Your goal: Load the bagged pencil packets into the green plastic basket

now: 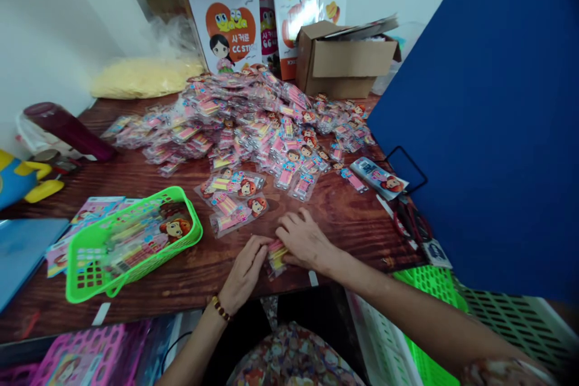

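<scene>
At the table's front edge, a small clear plastic packet (277, 258) with pink and yellow sticks lies between my two hands. My left hand (244, 270), fingers closed together, holds its left edge. From the other side my right hand (304, 241) grips the packet with curled fingers, covering its right part. Just beyond them are several similar packets (239, 213) with a red-haired cartoon figure on them. A large heap of these packets (253, 114) spreads over the back of the table. To the left, a green plastic basket (136, 274) holds more of them.
Cardboard boxes, one open (348, 60), stand behind the heap. A dark red bottle (67, 129) leans at left near a blue folder (29, 253). Scissors (409, 220) lie by the blue partition (488, 132) at right. Green and white crates (434, 289) sit below the table edge.
</scene>
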`<state>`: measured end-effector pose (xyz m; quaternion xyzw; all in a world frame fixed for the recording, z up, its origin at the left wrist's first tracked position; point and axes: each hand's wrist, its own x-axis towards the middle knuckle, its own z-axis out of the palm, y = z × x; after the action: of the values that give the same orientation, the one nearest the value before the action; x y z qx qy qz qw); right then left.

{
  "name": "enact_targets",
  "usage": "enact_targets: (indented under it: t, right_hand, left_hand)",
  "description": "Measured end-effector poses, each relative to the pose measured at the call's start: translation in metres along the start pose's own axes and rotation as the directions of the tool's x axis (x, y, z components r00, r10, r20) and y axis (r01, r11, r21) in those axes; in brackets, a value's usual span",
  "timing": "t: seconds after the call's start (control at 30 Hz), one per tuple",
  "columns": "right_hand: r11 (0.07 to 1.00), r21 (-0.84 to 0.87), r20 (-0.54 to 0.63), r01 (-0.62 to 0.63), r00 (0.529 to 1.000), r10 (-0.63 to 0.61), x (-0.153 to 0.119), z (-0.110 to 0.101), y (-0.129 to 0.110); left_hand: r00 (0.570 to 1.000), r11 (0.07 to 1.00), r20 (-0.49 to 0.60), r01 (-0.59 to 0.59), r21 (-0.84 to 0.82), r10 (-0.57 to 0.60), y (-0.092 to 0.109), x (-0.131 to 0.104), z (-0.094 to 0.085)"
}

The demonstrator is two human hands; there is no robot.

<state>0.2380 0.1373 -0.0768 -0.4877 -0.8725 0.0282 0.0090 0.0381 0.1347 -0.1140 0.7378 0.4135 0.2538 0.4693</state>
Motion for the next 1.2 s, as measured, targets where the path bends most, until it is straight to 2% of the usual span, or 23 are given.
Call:
enact_targets:
  t: [0.1,0.17,0.27,0.4,0.53,0.6,0.67,0.73,0.8,0.87,0.9,0.97,1.0,1.03,1.1,1.13,1.2]
  right_hand:
    - [0.998,0.043,0.079,-0.055,0.996,0.052,-0.001,0.002,-0.009]
    - [0.992,0.053,0.078,-0.111,0.991,0.107,-0.007,0.003,-0.017]
    - [0.989,0.077,0.081,-0.125,0.99,0.119,-0.025,0.002,-0.02]
    - [0.983,0.101,0.125,-0.152,0.982,0.139,-0.049,0.002,-0.007]
    - [0.976,0.147,0.176,-0.162,0.975,0.136,-0.053,0.006,0.008]
    - [0.97,0.17,0.197,-0.171,0.971,0.137,-0.05,0.006,0.01]
    - [0.967,0.189,0.208,-0.172,0.969,0.132,-0.045,0.004,0.008]
    - [0.962,0.221,0.224,-0.16,0.968,0.109,-0.038,0.001,0.006]
    - [0.952,0.279,0.254,-0.129,0.966,0.056,-0.028,-0.001,0.011]
    - [0.925,0.366,0.26,-0.1,0.966,0.001,-0.013,-0.003,0.03]
    - [0.914,0.395,0.224,-0.094,0.975,0.004,-0.003,-0.004,0.046]
    - [0.913,0.381,0.089,-0.144,0.989,0.119,0.019,-0.005,0.087]
    - [0.918,0.325,0.005,-0.229,0.971,0.24,0.029,-0.004,0.11]
    - [0.903,0.261,-0.033,-0.342,0.931,0.363,0.038,-0.003,0.132]
    - [0.86,0.157,0.004,-0.486,0.871,0.492,0.049,0.002,0.164]
    - [0.844,0.118,0.037,-0.523,0.852,0.523,0.05,0.007,0.172]
    - [0.829,0.057,0.046,-0.557,0.831,0.555,0.044,0.019,0.168]
  left_hand:
    - [0.998,0.996,0.026,-0.053,0.076,0.051,-0.005,-0.006,0.006]
    - [0.993,0.978,0.012,-0.116,0.175,0.116,-0.012,-0.01,0.012]
    - [0.983,0.947,-0.012,-0.175,0.268,0.185,-0.022,-0.014,0.019]
    - [0.973,0.935,-0.003,-0.221,0.278,0.231,-0.027,-0.014,0.024]
    - [0.968,0.91,-0.017,-0.228,0.347,0.25,-0.02,-0.008,0.022]
    - [0.961,0.843,-0.003,-0.24,0.482,0.275,-0.01,-0.003,0.016]
    - [0.956,0.723,0.029,-0.241,0.648,0.293,0.003,0.003,0.008]
    - [0.956,0.604,0.113,-0.26,0.753,0.27,0.016,0.01,0.002]
    - [0.956,0.542,0.22,-0.29,0.789,0.192,0.022,0.015,-0.001]
    - [0.954,0.525,0.279,-0.295,0.798,0.113,0.021,0.018,0.0]
    - [0.955,0.521,0.286,-0.286,0.804,0.084,0.019,0.019,0.0]
    - [0.957,0.507,0.285,-0.273,0.817,0.057,0.012,0.017,0.002]
    - [0.958,0.495,0.282,-0.269,0.826,0.049,0.008,0.016,0.001]
    - [0.959,0.481,0.281,-0.266,0.835,0.043,0.005,0.013,0.001]
    - [0.959,0.454,0.278,-0.27,0.849,0.05,-0.001,0.008,-0.002]
    - [0.961,0.441,0.271,-0.267,0.857,0.055,-0.003,0.006,-0.004]
    - [0.967,0.419,0.248,-0.247,0.874,0.053,-0.005,0.001,-0.008]
